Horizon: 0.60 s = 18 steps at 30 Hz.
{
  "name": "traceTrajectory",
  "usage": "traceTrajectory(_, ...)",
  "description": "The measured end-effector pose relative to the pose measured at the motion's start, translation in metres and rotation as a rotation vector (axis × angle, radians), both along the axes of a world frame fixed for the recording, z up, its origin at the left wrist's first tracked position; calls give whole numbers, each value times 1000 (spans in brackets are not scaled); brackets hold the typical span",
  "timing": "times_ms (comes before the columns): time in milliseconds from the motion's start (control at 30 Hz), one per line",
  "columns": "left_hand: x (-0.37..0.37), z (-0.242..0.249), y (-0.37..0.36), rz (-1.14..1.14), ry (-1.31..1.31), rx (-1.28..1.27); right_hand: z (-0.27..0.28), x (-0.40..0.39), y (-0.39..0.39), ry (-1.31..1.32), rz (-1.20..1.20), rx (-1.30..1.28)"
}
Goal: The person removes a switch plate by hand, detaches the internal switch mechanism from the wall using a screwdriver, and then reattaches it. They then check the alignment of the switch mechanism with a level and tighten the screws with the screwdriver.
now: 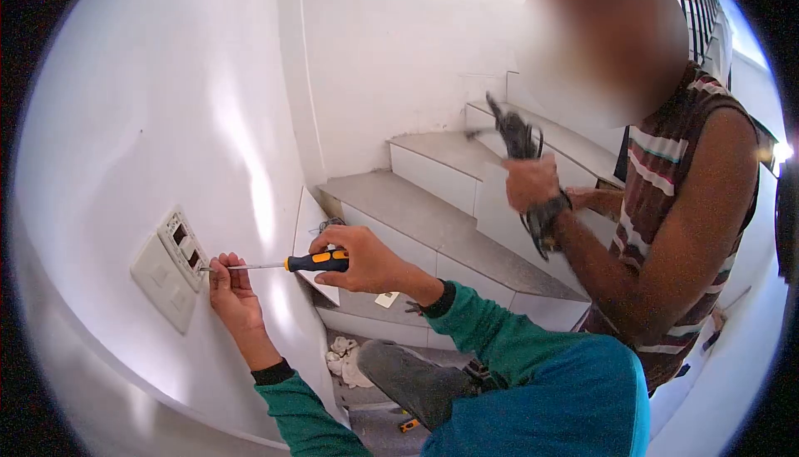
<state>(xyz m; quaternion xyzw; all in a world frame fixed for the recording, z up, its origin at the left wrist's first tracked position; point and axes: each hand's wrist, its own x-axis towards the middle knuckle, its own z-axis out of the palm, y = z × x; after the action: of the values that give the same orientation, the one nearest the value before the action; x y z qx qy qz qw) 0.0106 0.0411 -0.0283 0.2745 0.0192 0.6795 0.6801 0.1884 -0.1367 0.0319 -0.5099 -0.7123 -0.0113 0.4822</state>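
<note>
My right hand [362,261] is wrapped round the black and yellow handle of a screwdriver [318,261]. Its thin metal shaft runs level to the left, toward the wall. At the tip end, my left hand [237,295] pinches the shaft between thumb and fingers, close to the lower right edge of a switch frame [184,248]. This white frame is uncovered and shows dark openings around a white insert. Whether the tip sits in a screw is hidden by my fingers. Touching the frame on its left is a white switch plate [165,282] with two switches.
To my right a person [691,207] in a striped sleeveless top holds a blurred dark tool or bundle [518,136]. Tiled stairs [424,216] rise behind. Below lie a crumpled white cloth [347,363], a small pale plate [387,299] and an orange-and-black tool [409,425].
</note>
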Motion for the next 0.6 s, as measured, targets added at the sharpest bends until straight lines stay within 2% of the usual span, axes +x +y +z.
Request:
traceTrajectory(167, 0, -1, 2, -19, -18, 22, 0, -2, 0, -63, 0, 5)
traceTrajectory(267, -3, 10, -16, 5, -17, -63, 0, -2, 0, -16, 30, 8)
traceTrajectory(333, -20, 32, -54, 6, 399, -133, 0, -2, 0, -22, 26, 22)
traceTrajectory(367, -26, 40, -70, 1, 398, -124, 1, -1, 1, -34, 25, 38)
traceTrajectory(433, -39, 54, -106, 133, 1292, 250, 3, 1, 3, -51, 14, 54)
traceTrajectory(467, -33, 76, -136, 173, 1349, 543, 3, -1, 3, -67, 19, 48)
traceTrajectory(500, -19, 95, -169, 91, 1112, 850, 2, -3, 1, -86, 35, 27)
traceTrajectory(533, -11, 127, -194, -105, 1212, 1209, 4, -5, 0, 62, 43, -38)
traceTrajectory(567, 21, 139, -214, -489, 772, 1567, 10, -7, -1, 201, 47, -104)
traceTrajectory(600, 52, 150, -249, -519, 521, 1897, 15, -7, 1, 161, 65, -118)
